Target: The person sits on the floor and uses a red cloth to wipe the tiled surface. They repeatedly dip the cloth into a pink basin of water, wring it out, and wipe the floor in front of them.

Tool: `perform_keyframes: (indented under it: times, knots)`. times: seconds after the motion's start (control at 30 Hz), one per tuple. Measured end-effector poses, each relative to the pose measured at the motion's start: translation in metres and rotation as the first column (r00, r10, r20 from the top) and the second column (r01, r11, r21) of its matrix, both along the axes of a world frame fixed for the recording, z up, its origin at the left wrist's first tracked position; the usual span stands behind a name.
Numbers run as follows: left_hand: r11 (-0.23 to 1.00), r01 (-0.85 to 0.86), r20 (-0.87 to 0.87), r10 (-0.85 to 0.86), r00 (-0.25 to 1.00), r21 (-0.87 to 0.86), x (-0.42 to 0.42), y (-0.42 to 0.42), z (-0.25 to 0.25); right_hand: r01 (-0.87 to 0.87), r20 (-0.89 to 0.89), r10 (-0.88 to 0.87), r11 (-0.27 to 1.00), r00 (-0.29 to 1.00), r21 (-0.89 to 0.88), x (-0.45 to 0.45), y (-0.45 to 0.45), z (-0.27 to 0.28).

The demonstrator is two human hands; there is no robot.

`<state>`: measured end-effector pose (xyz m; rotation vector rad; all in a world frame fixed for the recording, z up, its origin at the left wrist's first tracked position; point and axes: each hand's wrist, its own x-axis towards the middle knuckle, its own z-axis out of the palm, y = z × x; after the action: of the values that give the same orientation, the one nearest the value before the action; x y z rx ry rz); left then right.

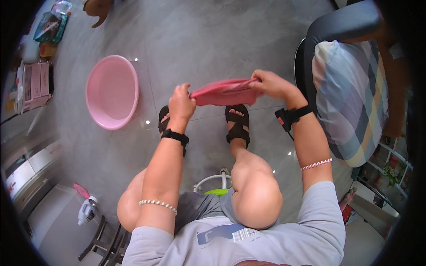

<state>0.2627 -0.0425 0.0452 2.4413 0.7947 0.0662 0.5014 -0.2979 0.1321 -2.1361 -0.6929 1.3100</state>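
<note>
A pinkish-red cloth [224, 92] is stretched between my two hands, above my sandalled feet. My left hand [181, 102] grips its left end, and my right hand [271, 83] pinches the right end between thumb and fingers. The cloth sags slightly along its lower edge and looks a little blurred. To the left of my left hand, apart from it, a round pink plastic basin [112, 92] rests on the grey tiled floor [199, 40]. What the basin holds, if anything, I cannot tell.
On the right, a plaid cushion [346, 99] leans in a dark-armed chair [342, 28]. A pink box-like item [35, 84] and bags stand along the left edge. At lower left are a white jug [86, 211] and a dark wooden chair frame [100, 239]. A white-framed stool [213, 181] shows between my legs.
</note>
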Motion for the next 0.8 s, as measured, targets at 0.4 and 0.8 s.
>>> perform_keyframes:
  times: [0.4,0.8]
  knots:
    - [0.898,0.25,0.475,-0.409,0.779,0.363,0.182,0.101,0.097,0.042,0.385,-0.312,0.82,0.869,0.571,0.126,0.017,0.033]
    - [0.829,0.545,0.085,-0.539,0.838,-0.127,0.091,-0.03,-0.053,-0.034,0.658,0.324,0.91,0.68,-0.413,0.003,-0.122,-0.135]
